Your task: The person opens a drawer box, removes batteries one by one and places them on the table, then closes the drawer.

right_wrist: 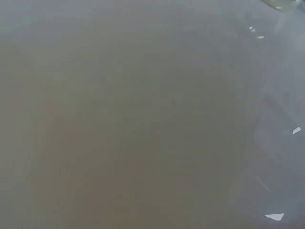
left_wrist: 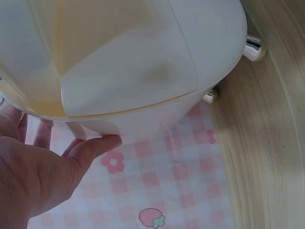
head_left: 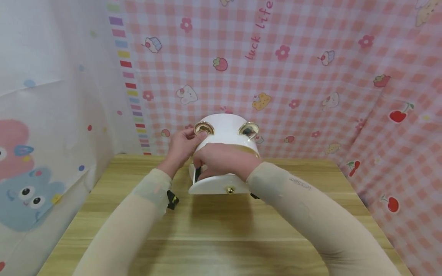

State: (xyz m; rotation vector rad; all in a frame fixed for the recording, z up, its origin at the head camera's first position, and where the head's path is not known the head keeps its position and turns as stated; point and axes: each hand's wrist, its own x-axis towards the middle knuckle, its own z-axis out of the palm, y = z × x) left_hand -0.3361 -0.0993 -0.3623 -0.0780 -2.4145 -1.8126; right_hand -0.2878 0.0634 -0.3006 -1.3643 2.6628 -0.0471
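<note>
A white, rounded storage box (head_left: pixel 226 128) with two gold-rimmed round eyes stands at the far side of the table, its front flap (head_left: pixel 210 186) tipped outward. My left hand (head_left: pixel 183 146) grips the box by its left gold-rimmed eye (head_left: pixel 204 129), thumb in front and fingers at the side. In the left wrist view, the fingers of that hand (left_wrist: pixel 43 167) lie along the box's edge. My right hand (head_left: pixel 224 158) reaches into the opening behind the flap, fingers bent downward. Just below its fingertips shows a narrow dark piece (head_left: pixel 197 173); I cannot tell whether they hold it. The right wrist view shows only a blurred pale surface.
A gold knob (head_left: pixel 230 190) sits on the flap's front. Short gold feet (left_wrist: pixel 255 48) carry the box on the wooden table (head_left: pixel 221 237). Close behind hangs a pink checked cloth (head_left: pixel 221 88), and a pale printed cloth (head_left: pixel 51 115) hangs on the left.
</note>
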